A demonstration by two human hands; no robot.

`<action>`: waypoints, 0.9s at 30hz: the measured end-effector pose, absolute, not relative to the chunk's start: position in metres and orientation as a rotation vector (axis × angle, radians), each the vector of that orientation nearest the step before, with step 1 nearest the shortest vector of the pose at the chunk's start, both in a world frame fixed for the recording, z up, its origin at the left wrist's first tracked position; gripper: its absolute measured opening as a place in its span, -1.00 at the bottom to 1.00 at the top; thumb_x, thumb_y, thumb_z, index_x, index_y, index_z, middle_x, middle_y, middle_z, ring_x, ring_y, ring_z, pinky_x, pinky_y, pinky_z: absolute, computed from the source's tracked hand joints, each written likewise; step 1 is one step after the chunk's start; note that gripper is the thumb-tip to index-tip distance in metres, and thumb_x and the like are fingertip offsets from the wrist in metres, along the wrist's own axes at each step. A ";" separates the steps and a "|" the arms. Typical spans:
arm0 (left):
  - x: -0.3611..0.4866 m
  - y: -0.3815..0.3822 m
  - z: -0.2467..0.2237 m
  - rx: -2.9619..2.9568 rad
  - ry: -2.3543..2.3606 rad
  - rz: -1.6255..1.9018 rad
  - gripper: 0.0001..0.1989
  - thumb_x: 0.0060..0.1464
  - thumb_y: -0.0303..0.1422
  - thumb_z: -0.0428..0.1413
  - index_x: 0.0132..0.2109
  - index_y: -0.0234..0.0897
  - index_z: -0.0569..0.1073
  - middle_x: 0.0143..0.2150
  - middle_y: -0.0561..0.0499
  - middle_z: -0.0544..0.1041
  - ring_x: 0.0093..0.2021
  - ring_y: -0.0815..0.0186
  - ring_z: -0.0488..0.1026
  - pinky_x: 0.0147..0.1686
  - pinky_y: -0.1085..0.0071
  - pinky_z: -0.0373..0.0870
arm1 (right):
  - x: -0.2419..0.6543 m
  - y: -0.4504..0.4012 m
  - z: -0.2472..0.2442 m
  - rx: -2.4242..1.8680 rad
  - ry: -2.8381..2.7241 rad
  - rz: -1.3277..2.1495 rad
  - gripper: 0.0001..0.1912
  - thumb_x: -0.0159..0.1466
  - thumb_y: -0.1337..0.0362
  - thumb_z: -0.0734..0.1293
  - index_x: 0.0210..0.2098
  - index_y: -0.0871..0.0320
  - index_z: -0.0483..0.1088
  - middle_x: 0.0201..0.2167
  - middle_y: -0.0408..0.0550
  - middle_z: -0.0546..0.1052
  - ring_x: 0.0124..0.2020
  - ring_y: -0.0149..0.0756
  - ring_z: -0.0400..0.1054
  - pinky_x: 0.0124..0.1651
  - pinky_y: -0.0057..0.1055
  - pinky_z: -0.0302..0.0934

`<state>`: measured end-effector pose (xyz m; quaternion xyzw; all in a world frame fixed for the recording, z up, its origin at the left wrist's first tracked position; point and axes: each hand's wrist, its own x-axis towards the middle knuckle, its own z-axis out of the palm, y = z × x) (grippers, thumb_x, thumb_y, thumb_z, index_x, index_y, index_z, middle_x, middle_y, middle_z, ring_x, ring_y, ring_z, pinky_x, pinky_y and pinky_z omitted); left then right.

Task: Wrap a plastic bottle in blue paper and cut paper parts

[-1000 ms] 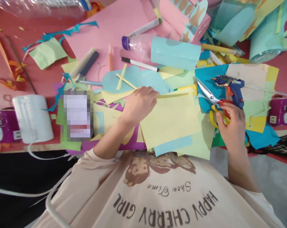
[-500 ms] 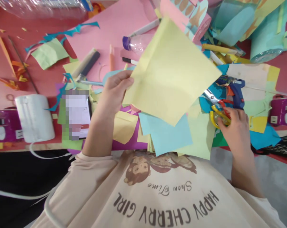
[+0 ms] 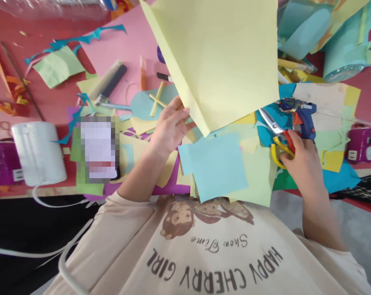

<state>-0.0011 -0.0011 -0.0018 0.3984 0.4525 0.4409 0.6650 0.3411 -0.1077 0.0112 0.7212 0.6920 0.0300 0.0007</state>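
A large pale yellow sheet (image 3: 225, 61) with a folded edge is raised over the table, its lower left edge pinched in my left hand (image 3: 173, 125). At the right, my right hand (image 3: 305, 162) is closed on scissors (image 3: 276, 127) with red and yellow handles, their blades pointing up and left. Under the raised sheet lies a light blue paper (image 3: 220, 166) near the table's front edge. Just behind the scissors rests a blue glue gun (image 3: 306, 119). Two thin yellow strips (image 3: 156, 100) lie crossed beyond my left hand.
A phone with a blurred screen (image 3: 99, 149) and a white device with a cable (image 3: 39, 153) are at the left. Paper scraps and a cutter (image 3: 113, 82) are scattered behind. A blue-green wrapped bottle (image 3: 345, 53) lies at the back right.
The yellow sheet has turned and come up closer to the camera. My left hand has moved right with it. The crossed strips now show; the scissor blades look slightly more extended to the left.
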 end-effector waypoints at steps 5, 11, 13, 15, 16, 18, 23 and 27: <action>0.003 -0.008 -0.006 0.966 1.080 1.029 -0.64 0.02 -0.25 0.09 0.00 -0.14 0.38 0.08 -0.04 0.50 -0.04 0.24 0.53 -0.21 0.37 0.54 | 0.338 -0.103 0.009 2.254 2.203 0.055 -0.33 0.10 0.37 0.29 0.23 0.11 0.27 -0.35 0.07 0.34 -0.31 -0.04 0.30 -0.24 -0.18 0.26; 0.001 -0.010 -0.006 0.822 1.062 1.114 -0.75 0.05 -0.32 0.09 -0.08 -0.15 0.40 -0.07 0.01 0.53 -0.11 0.28 0.54 -0.23 0.41 0.53 | 0.339 -0.106 0.030 2.282 2.259 -0.015 -0.40 0.12 0.31 0.31 0.18 0.07 0.35 -0.27 0.09 0.42 -0.24 -0.03 0.38 -0.20 -0.19 0.30; 0.001 -0.011 -0.006 0.739 1.015 1.164 -0.80 0.04 -0.36 0.11 -0.13 -0.17 0.40 -0.14 0.03 0.53 -0.15 0.31 0.54 -0.23 0.44 0.53 | 0.343 -0.107 0.041 2.329 2.287 -0.218 -0.39 0.13 0.28 0.30 0.20 0.03 0.32 -0.22 0.06 0.41 -0.19 -0.04 0.39 -0.14 -0.14 0.31; 0.002 -0.011 -0.006 0.675 0.984 1.196 -0.85 0.05 -0.39 0.11 -0.17 -0.17 0.41 -0.17 0.04 0.53 -0.16 0.31 0.54 -0.24 0.45 0.52 | 0.348 -0.107 0.050 2.449 2.301 -0.596 -0.40 0.13 0.25 0.31 0.19 -0.01 0.32 -0.19 0.03 0.41 -0.19 -0.09 0.39 -0.11 -0.13 0.32; 0.002 -0.012 -0.006 0.657 0.974 1.204 -0.86 0.06 -0.41 0.11 -0.18 -0.17 0.42 -0.19 0.05 0.53 -0.16 0.31 0.55 -0.24 0.46 0.52 | 0.349 -0.107 0.054 2.531 2.278 -0.871 -0.42 0.11 0.24 0.33 0.15 -0.03 0.34 -0.19 0.01 0.42 -0.21 -0.14 0.39 -0.13 -0.15 0.33; 0.003 -0.012 -0.006 0.637 0.952 1.214 -0.87 0.06 -0.44 0.10 -0.21 -0.17 0.44 -0.21 0.06 0.53 -0.19 0.32 0.55 -0.26 0.47 0.51 | 0.350 -0.106 0.060 2.646 2.124 -1.529 -0.45 0.03 0.29 0.40 0.03 -0.08 0.36 -0.25 -0.08 0.44 -0.32 -0.25 0.39 -0.27 -0.26 0.34; 0.005 -0.012 -0.005 0.619 0.902 1.213 -0.83 0.02 -0.47 0.11 -0.20 -0.18 0.47 -0.27 0.08 0.52 -0.31 0.39 0.52 -0.35 0.50 0.48 | 0.339 -0.103 0.066 2.120 1.695 -2.630 -0.65 0.10 0.25 0.40 -0.13 -0.10 0.28 -0.53 -0.27 0.30 -0.72 -0.50 0.11 -0.69 -0.50 -0.01; 0.006 -0.011 -0.007 0.593 0.913 1.186 -0.82 -0.04 -0.47 0.14 -0.24 -0.14 0.46 -0.30 0.10 0.52 -0.36 0.39 0.50 -0.35 0.48 0.49 | 0.325 -0.104 0.067 1.865 1.834 -2.558 -0.57 0.24 -0.05 0.27 0.04 -0.04 0.27 -0.51 -0.22 0.25 -0.72 -0.52 0.01 -0.68 -0.46 -0.06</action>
